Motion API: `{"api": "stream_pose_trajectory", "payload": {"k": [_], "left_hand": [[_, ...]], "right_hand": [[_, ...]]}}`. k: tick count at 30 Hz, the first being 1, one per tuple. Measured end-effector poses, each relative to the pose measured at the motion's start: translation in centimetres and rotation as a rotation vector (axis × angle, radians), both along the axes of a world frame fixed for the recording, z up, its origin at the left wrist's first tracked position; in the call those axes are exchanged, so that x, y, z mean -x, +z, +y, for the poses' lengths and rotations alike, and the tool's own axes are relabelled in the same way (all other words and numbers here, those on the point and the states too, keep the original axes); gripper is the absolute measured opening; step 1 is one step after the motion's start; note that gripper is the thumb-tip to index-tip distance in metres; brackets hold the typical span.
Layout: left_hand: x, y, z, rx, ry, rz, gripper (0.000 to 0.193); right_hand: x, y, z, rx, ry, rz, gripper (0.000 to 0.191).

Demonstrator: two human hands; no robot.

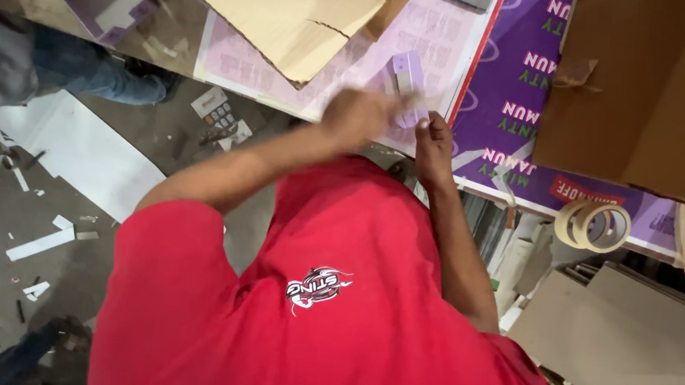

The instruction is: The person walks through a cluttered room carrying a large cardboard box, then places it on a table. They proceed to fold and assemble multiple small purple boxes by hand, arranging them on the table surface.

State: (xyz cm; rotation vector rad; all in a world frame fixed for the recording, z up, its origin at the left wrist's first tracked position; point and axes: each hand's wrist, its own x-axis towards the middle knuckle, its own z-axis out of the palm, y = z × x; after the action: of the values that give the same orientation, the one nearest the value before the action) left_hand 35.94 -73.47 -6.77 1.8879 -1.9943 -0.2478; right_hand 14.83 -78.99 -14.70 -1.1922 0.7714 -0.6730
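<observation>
— Where is the purple box (406, 74) found?
— It is seen upright on the pale printed sheet (247, 69), just above both hands.
— Is it gripped?
— The right hand (434, 147) is raised to its lower edge with fingers touching; a firm grasp cannot be told. The left hand (354, 118) is blurred and curled beside it; its hold cannot be told either.
— What else is seen?
— A tape roll (593, 226) is seen to the right, and cardboard (283, 11) above.

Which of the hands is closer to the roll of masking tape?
Right. The right hand sits to the left of the tape roll, slightly higher in view; the blurred left hand lies farther left, beyond it.
</observation>
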Motion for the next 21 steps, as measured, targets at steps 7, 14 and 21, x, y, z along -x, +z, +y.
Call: {"api": "stream_pose_trajectory", "payload": {"k": [7,14,21], "left_hand": [[-3.5,-1.1,-0.2,-0.145,0.163,0.349,0.054],[-5.1,-4.8,3.9,-0.2,0.503,0.289,0.04],[-3.7,-6.9,4.0,-0.197,0.422,0.207,0.041]], "right_hand": [[-0.3,2.9,0.8,0.037,0.028,0.312,0.027],[9.8,22.1,2.5,0.818,0.141,0.315,0.018],[19.5,32.2,-3.4,0.927,-0.542,0.625,0.021]]}}
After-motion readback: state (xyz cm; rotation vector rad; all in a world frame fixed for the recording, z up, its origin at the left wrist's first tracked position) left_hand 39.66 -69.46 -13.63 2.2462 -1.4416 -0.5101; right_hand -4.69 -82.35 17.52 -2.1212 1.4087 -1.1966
